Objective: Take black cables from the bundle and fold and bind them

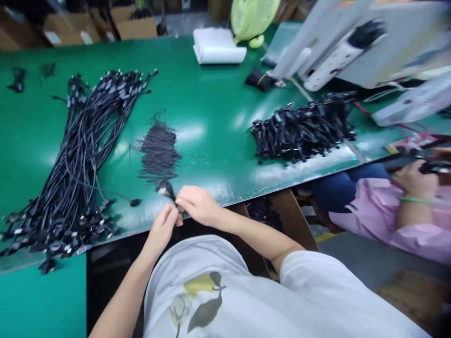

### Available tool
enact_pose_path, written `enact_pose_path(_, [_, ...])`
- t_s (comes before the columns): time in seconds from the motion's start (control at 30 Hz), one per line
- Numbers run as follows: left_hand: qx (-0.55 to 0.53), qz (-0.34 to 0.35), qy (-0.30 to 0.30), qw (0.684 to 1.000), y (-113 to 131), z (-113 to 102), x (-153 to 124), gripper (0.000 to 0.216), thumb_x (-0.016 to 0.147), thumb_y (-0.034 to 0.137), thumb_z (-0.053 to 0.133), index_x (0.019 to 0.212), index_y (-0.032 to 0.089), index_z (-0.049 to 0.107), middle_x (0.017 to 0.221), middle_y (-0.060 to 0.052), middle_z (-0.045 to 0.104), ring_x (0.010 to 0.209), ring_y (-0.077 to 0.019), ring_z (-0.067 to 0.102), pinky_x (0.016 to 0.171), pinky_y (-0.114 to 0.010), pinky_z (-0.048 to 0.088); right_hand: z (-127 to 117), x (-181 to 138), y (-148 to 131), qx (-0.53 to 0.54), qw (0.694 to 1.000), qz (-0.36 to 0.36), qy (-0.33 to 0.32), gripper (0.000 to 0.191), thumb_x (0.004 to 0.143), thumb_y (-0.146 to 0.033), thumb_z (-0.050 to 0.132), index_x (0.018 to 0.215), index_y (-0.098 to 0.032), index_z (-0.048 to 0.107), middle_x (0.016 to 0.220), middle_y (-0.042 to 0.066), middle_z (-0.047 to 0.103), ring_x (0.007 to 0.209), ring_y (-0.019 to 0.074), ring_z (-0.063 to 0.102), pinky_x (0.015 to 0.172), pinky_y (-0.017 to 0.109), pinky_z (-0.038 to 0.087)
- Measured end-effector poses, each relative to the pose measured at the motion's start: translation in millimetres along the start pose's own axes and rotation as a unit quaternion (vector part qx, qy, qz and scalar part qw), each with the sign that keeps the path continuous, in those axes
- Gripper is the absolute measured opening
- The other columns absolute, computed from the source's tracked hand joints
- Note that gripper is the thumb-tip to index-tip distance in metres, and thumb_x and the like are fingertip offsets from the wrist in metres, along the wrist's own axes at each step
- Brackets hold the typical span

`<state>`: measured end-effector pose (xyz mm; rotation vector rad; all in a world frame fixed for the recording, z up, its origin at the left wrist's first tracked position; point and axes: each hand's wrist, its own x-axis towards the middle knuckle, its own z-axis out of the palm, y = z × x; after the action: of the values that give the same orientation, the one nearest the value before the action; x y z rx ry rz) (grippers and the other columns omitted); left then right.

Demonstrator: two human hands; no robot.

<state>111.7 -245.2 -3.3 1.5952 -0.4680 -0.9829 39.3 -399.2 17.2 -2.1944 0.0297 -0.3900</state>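
Note:
My left hand (164, 224) and my right hand (195, 204) meet at the front edge of the green table, both closed around a small black cable (167, 188) bundled up short. Its connector end, with a pale metal part, sticks out beyond my fingers over the tabletop. The rest of the cable is hidden in my grip. Just past my hands lies a pile of thin black ties (159, 149). To the left, a big heap of long black cables (84, 141) stretches across the table, connectors at both ends. Bundled black cables (303, 126) lie in a row on the right.
A white folded stack (220, 46) and a light-green fan (252, 19) stand at the back. A white power strip (331, 63) is at the back right. Another person in a pink garment (373, 216) sits at right. Cardboard boxes (294, 220) are below the edge.

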Motion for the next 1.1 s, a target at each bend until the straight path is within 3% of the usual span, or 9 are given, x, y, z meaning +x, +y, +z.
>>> enact_pose_path(0.1, [-0.031,0.001,-0.008,0.999,3,13,5,0.037,0.086,0.054,0.06,0.092,0.019,0.052,0.071,0.003,0.056,0.065,-0.0111,0.051,0.069,-0.025,0.044,-6,-10,6,0.049,0.996,0.049,0.047,0.03,0.101,-0.028,0.042,0.073,-0.019,0.05,0.073,0.0,0.054,0.071,0.0133,0.05,0.07,0.026,0.038])
enact_pose_path(0.2, [0.039,0.044,0.016,0.998,4,16,11,0.036,0.09,0.042,0.058,0.116,0.019,0.055,0.101,-0.005,0.061,0.092,-0.0155,0.058,0.089,-0.03,0.047,-5,-15,17,0.057,0.994,0.087,0.041,0.029,0.1,-0.03,0.045,0.074,-0.019,0.051,0.07,-0.001,0.052,0.067,0.0128,0.049,0.065,0.026,0.036])
enact_pose_path(0.33, [0.109,0.055,0.006,0.992,3,14,13,0.035,0.095,0.038,0.048,0.12,0.018,0.063,0.125,-0.01,0.063,0.118,-0.022,0.057,0.107,-0.035,0.041,3,-18,24,0.037,0.995,0.091,0.021,0.031,0.101,-0.033,0.041,0.076,-0.02,0.053,0.073,0.001,0.055,0.07,0.0141,0.051,0.068,0.027,0.04])
enact_pose_path(0.47, [0.026,-0.011,0.052,0.998,-2,11,16,0.041,0.092,0.044,0.053,0.12,0.016,0.065,0.124,-0.01,0.068,0.116,-0.0238,0.061,0.106,-0.037,0.043,10,-21,17,-0.004,0.993,0.11,0.04,0.031,0.099,-0.045,0.047,0.104,-0.015,0.057,0.097,0.009,0.063,0.088,0.019,0.06,0.081,0.032,0.048])
enact_pose_path(0.6, [-0.033,-0.036,0.087,0.995,-9,11,27,0.06,0.078,0.05,0.07,0.126,0.015,0.062,0.119,-0.01,0.07,0.11,-0.0247,0.065,0.101,-0.038,0.049,19,-23,9,-0.054,0.991,0.12,0.027,0.083,0.085,-0.059,0.065,0.145,-0.011,0.035,0.136,0.02,0.051,0.123,0.0292,0.054,0.099,0.042,0.051])
enact_pose_path(0.77, [0.054,-0.019,0.031,0.998,-16,7,34,0.061,0.081,0.061,0.062,0.122,0.016,0.068,0.112,-0.011,0.072,0.099,-0.0229,0.068,0.094,-0.037,0.053,11,-29,36,-0.114,0.98,0.162,0.019,0.05,0.102,-0.029,0.039,0.149,-0.015,0.033,0.134,0.016,0.054,0.118,0.0237,0.059,0.097,0.038,0.054])
enact_pose_path(0.83, [0.086,-0.007,-0.018,0.996,-18,4,33,0.056,0.084,0.061,0.059,0.118,0.018,0.07,0.114,-0.011,0.071,0.102,-0.0224,0.067,0.094,-0.036,0.054,-14,-36,56,-0.141,0.973,0.165,0.073,0.045,0.102,-0.023,0.037,0.145,-0.015,0.04,0.13,0.015,0.057,0.117,0.0232,0.059,0.101,0.039,0.051])
enact_pose_path(0.93, [0.121,-0.014,-0.038,0.992,-21,-2,32,0.052,0.085,0.059,0.059,0.117,0.021,0.071,0.117,-0.009,0.071,0.106,-0.0221,0.067,0.097,-0.036,0.053,-82,-57,82,-0.226,0.933,0.173,0.219,0.043,0.1,-0.023,0.038,0.142,-0.016,0.045,0.13,0.015,0.058,0.119,0.0238,0.058,0.105,0.04,0.048])
enact_pose_path(1.1, [0.123,-0.049,0.006,0.991,-28,-10,35,0.061,0.079,0.066,0.062,0.12,0.021,0.069,0.114,-0.008,0.073,0.101,-0.0216,0.069,0.099,-0.036,0.053,-251,-106,111,-0.402,0.78,0.196,0.437,0.043,0.098,-0.026,0.04,0.14,-0.017,0.047,0.134,0.013,0.058,0.123,0.0235,0.056,0.109,0.044,0.043])
